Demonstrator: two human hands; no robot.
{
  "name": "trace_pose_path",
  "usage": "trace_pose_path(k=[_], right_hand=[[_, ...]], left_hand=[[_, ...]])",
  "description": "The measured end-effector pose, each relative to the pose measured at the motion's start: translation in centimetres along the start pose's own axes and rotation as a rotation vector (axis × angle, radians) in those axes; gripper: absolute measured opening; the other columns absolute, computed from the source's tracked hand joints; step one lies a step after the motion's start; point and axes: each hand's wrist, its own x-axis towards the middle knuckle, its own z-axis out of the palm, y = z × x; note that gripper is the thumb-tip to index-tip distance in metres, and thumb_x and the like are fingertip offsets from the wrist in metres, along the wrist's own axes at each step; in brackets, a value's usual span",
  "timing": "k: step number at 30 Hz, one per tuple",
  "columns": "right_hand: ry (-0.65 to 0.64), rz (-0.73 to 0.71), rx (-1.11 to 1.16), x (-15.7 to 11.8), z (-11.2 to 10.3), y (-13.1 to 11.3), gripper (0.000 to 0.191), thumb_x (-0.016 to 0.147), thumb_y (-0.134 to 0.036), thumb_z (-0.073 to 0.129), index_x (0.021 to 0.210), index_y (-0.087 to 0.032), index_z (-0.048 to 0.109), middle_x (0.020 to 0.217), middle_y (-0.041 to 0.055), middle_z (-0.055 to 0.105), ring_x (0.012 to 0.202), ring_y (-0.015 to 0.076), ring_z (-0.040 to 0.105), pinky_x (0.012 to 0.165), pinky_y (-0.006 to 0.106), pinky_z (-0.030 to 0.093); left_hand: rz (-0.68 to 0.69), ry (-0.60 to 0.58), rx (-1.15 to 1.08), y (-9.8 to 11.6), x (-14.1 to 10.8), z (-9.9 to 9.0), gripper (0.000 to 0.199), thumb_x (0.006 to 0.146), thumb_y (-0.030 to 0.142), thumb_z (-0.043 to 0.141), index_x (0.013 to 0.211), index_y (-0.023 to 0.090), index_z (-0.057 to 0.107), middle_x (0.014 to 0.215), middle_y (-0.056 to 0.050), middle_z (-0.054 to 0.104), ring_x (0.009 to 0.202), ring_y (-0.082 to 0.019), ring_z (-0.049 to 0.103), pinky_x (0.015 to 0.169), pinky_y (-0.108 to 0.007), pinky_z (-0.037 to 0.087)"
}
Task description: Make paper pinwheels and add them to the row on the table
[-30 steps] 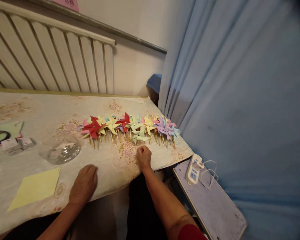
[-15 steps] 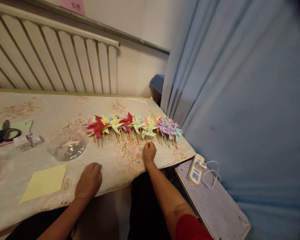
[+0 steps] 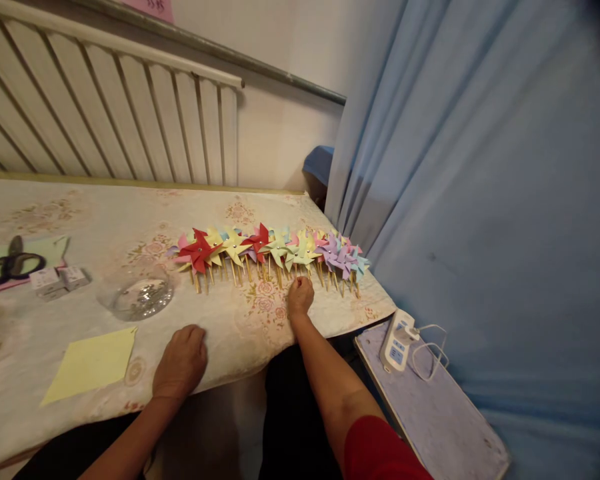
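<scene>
My right hand (image 3: 301,297) is closed round the stick of a pale green paper pinwheel (image 3: 301,255), at the front of a long row of pinwheels. Red, yellow, pink, purple and blue ones stand packed together there on thin wooden sticks, such as a red pinwheel (image 3: 199,251) at the left end and a purple pinwheel (image 3: 337,253) at the right. Near the table's front edge my left hand (image 3: 181,360) rests with curled fingers, and I see nothing held in it. Left of it lies a yellow paper square (image 3: 90,363).
A clear round dish (image 3: 147,299) holds small shiny pieces. Scissors (image 3: 13,263) lie on coloured paper beside small grey-white boxes (image 3: 59,281). At the right, a power strip (image 3: 398,341) with a white cable sits on a low bench (image 3: 445,420) before a blue curtain (image 3: 505,200).
My right hand has moved slightly away from me, and the pale green pinwheel has gone with it, closer into the row. The left hand stays on the table; the view has shifted a little.
</scene>
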Motion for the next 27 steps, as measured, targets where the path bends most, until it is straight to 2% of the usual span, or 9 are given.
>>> trace_pose_path(k=[27], right_hand=[[0.029, 0.039, -0.023, 0.84, 0.83, 0.13, 0.019, 0.089, -0.016, 0.044, 0.082, -0.018, 0.062, 0.083, 0.0092, 0.064, 0.079, 0.0211, 0.056, 0.074, 0.030, 0.039]], left_hand=[[-0.010, -0.016, 0.008, 0.01, -0.10, 0.04, 0.016, 0.086, 0.014, 0.043, 0.090, 0.019, 0.058, 0.095, -0.012, 0.060, 0.096, -0.028, 0.055, 0.084, -0.042, 0.047]])
